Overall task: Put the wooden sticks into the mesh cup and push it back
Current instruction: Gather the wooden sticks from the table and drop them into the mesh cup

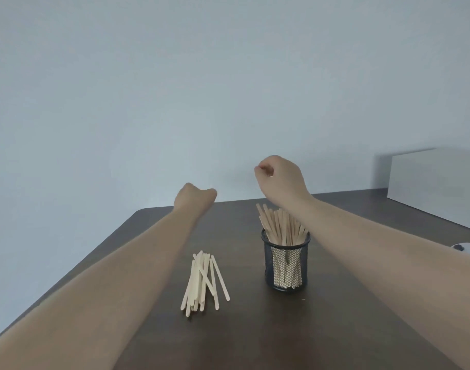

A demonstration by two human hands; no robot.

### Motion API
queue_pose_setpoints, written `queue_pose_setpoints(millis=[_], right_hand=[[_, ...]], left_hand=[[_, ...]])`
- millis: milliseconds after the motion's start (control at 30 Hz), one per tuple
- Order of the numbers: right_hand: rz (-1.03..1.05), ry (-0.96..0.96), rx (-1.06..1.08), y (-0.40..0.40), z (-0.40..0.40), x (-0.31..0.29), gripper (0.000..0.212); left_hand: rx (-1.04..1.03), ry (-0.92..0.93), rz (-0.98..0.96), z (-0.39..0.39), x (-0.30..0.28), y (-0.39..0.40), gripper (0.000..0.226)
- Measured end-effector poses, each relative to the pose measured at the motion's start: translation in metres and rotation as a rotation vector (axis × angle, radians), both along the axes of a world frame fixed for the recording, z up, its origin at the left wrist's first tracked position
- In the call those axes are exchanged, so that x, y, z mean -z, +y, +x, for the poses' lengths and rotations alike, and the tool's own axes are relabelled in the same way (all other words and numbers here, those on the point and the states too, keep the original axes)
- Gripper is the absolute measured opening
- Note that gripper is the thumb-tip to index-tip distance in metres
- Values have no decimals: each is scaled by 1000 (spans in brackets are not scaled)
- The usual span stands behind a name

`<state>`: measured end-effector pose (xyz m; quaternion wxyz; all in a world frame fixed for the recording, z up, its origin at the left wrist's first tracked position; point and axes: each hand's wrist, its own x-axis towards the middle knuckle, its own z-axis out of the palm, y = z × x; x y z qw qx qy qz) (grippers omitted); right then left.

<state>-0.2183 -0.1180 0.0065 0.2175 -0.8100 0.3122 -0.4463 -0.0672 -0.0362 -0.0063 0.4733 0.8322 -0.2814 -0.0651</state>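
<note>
A loose pile of pale wooden sticks [203, 281] lies flat on the dark table [255, 335], left of centre. To its right stands a black mesh cup [286, 265], upright, with several sticks [279, 225] standing in it. My left hand [195, 198] is stretched out over the far table edge, beyond the pile, curled into a fist with nothing visible in it. My right hand [279, 177] hangs raised above and behind the cup, fingers closed, holding nothing that I can see. Neither hand touches the sticks or the cup.
A white box [433, 180] stands at the table's back right corner against the pale wall. A small white object [468, 249] peeks out at the right edge behind my forearm. The table's left edge runs diagonally near my left arm.
</note>
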Motion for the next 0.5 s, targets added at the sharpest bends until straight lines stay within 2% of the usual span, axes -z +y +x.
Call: queue_pose_setpoints(millis=[100, 167, 200, 267, 300, 333, 400, 500], right_hand=[[35, 169, -60, 30, 25, 5, 24], [88, 420, -88, 50, 40, 13, 24], [126, 563, -98, 58, 46, 17, 26], [225, 834, -130, 71, 55, 26, 15], [275, 917, -160, 74, 59, 33, 25], [337, 967, -179, 75, 64, 41, 39], [444, 1003, -201, 76, 73, 53, 53], [543, 1032, -237, 82, 82, 62, 56]], left_hand=[[5, 66, 235, 24, 15, 36, 13], [40, 89, 390, 36, 28, 51, 40], [57, 94, 450, 40, 35, 56, 46], [101, 117, 539, 45, 49, 62, 36], [127, 153, 556, 47, 55, 63, 28], [147, 187, 575, 45, 59, 66, 24], [169, 225, 603, 44, 67, 66, 26], [216, 243, 594, 43, 75, 67, 38]])
